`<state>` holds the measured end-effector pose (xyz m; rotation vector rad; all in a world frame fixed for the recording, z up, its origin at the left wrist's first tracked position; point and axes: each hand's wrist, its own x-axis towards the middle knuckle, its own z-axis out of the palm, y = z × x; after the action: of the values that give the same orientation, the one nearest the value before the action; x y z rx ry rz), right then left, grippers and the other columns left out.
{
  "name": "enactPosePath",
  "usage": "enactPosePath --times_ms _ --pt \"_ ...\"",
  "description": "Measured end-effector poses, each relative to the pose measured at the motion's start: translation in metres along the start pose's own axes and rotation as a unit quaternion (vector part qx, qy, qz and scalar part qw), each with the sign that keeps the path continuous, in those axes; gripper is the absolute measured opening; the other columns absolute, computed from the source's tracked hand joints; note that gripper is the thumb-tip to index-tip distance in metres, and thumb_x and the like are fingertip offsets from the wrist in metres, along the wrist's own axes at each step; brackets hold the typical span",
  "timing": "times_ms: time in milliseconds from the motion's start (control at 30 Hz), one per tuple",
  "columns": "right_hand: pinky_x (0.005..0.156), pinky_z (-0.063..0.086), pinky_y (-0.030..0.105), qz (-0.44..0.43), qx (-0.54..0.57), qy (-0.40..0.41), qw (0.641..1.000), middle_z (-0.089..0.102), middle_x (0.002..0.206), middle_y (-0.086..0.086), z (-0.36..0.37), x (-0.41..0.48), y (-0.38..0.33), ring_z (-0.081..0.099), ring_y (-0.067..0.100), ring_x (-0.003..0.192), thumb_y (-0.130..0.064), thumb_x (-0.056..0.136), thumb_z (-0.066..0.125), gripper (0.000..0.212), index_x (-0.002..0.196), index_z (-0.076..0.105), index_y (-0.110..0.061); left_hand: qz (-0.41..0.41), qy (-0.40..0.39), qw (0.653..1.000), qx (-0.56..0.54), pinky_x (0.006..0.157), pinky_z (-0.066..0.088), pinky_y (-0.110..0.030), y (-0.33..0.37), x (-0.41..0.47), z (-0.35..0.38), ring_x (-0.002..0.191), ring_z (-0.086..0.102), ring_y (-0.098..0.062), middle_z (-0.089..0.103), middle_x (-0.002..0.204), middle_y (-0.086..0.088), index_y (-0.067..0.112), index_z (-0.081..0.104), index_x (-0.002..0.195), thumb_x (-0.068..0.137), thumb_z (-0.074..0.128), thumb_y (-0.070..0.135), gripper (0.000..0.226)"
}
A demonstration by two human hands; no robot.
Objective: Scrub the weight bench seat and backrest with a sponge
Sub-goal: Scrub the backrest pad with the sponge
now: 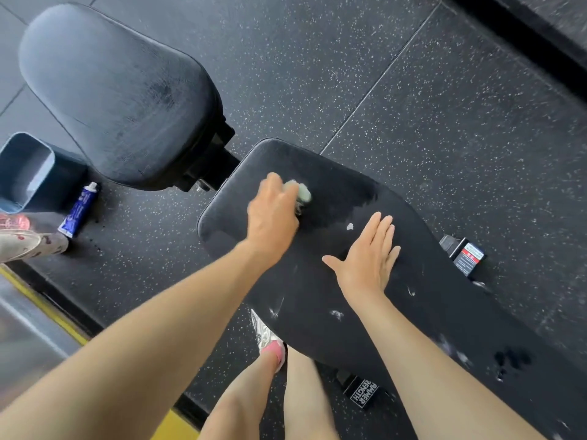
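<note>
Left hand (273,217) grips sponge (304,191) on long bench pad (343,173). Right hand (368,260) flat on same pad, fingers straight, empty.

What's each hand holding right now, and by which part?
The left hand grips the sponge by its near end; the right hand lies flat on the bench pad, holding nothing.

- The speckled black rubber floor (444,122) carries a weight bench (219,166) with two black pads.
- On the long pad (333,296): white foam smears (336,314), the right hand (368,252) lying flat, and a pale green sponge (303,193) gripped by the left hand (273,217).
- On the floor beside the other pad (120,100): a grey bin (38,176) and a blue tube (77,211) lying down.
</note>
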<state>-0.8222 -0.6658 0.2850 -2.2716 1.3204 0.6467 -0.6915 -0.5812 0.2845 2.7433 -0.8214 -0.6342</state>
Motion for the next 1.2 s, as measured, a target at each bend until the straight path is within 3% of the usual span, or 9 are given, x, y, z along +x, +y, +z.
enactPosePath --times_ms 133,300,467,667,833,933,1000,1100,1200 --pt "0.118 0.001 0.048 0.013 -0.010 0.007 1.000 -0.012 0.159 0.014 0.004 0.002 -0.004 -0.008 0.026 0.147 -0.041 0.078 0.074 0.117 0.150 -0.014 -0.010 0.238 -0.095 0.964 0.076 0.057 0.032 -0.034 -0.015 -0.002 -0.003 0.102 0.042 -0.024 0.044 0.107 -0.006 0.021 0.057 0.119 0.079 0.051 -0.001 0.046" --pt "0.115 -0.005 0.053 0.031 -0.073 0.023 0.997 -0.004 0.160 0.013 0.006 0.005 -0.007 -0.002 0.026 0.148 -0.053 0.073 0.073 0.122 0.149 -0.010 -0.007 -0.005 0.034 0.999 0.040 0.057 0.029 -0.033 -0.013 0.000 -0.008 0.098 0.045 -0.026 0.051 0.099 -0.004 0.019 0.063 0.106 0.072 0.057 -0.006 0.042" --pt "0.113 -0.011 0.053 0.014 -0.034 0.073 0.997 0.010 0.159 0.012 0.010 0.003 -0.004 0.004 0.026 0.148 -0.046 0.067 0.080 0.133 0.148 -0.020 -0.011 0.330 -0.039 0.934 0.127 0.048 0.032 -0.027 -0.013 -0.025 0.006 0.072 0.054 -0.021 0.055 0.076 0.002 0.019 0.067 0.080 0.049 0.073 0.000 0.037" --pt "0.113 -0.013 0.053 0.001 -0.036 0.076 0.996 0.009 0.159 0.015 0.011 0.003 -0.003 0.005 0.026 0.148 -0.045 0.068 0.080 0.134 0.146 -0.024 -0.012 0.013 0.060 0.997 0.045 0.056 0.029 -0.031 -0.015 -0.009 0.001 0.093 0.048 -0.028 0.054 0.098 -0.005 0.013 0.063 0.103 0.068 0.058 -0.010 0.043" --pt "0.113 -0.012 0.053 0.004 -0.052 0.071 0.996 0.008 0.158 0.016 0.011 0.004 -0.005 0.007 0.027 0.147 -0.044 0.069 0.079 0.132 0.147 -0.022 -0.011 0.355 -0.034 0.931 0.082 0.052 0.030 -0.024 -0.018 -0.022 0.010 0.076 0.052 -0.021 0.055 0.086 -0.002 0.014 0.066 0.088 0.065 0.059 0.001 0.027" --pt "0.113 -0.012 0.053 0.010 -0.061 0.061 0.996 0.007 0.159 0.016 0.010 0.006 -0.007 0.006 0.027 0.147 -0.048 0.069 0.078 0.133 0.146 -0.023 -0.011 0.106 0.027 0.994 -0.029 0.064 0.044 -0.038 -0.035 0.001 0.004 0.092 0.048 -0.024 0.051 0.100 -0.003 0.014 0.060 0.100 0.078 0.049 0.004 0.027" --pt "0.113 -0.012 0.053 0.012 -0.065 0.058 0.996 0.006 0.159 0.016 0.010 0.006 -0.007 0.005 0.027 0.147 -0.049 0.069 0.078 0.133 0.146 -0.024 -0.011 -0.027 0.081 0.995 -0.056 0.054 0.044 -0.041 -0.026 -0.002 0.004 0.093 0.046 -0.029 0.051 0.102 -0.007 0.011 0.062 0.104 0.069 0.054 -0.011 0.042" --pt "0.113 -0.011 0.053 0.009 -0.068 0.063 0.996 0.006 0.159 0.016 0.009 0.005 -0.007 0.005 0.027 0.147 -0.049 0.069 0.077 0.132 0.146 -0.023 -0.011 0.149 0.044 0.988 0.024 0.039 0.023 -0.024 -0.019 -0.018 0.017 0.078 0.049 -0.031 0.055 0.089 -0.007 0.010 0.066 0.092 0.053 0.062 -0.016 0.047" --pt "0.113 -0.010 0.054 0.011 -0.070 0.063 0.996 0.006 0.159 0.015 0.009 0.004 -0.007 0.006 0.027 0.147 -0.049 0.070 0.077 0.132 0.147 -0.022 -0.011 0.352 -0.026 0.930 0.105 0.044 0.033 -0.023 -0.041 -0.011 0.000 0.077 0.050 -0.026 0.056 0.086 -0.004 0.014 0.067 0.093 0.058 0.056 -0.011 0.045"
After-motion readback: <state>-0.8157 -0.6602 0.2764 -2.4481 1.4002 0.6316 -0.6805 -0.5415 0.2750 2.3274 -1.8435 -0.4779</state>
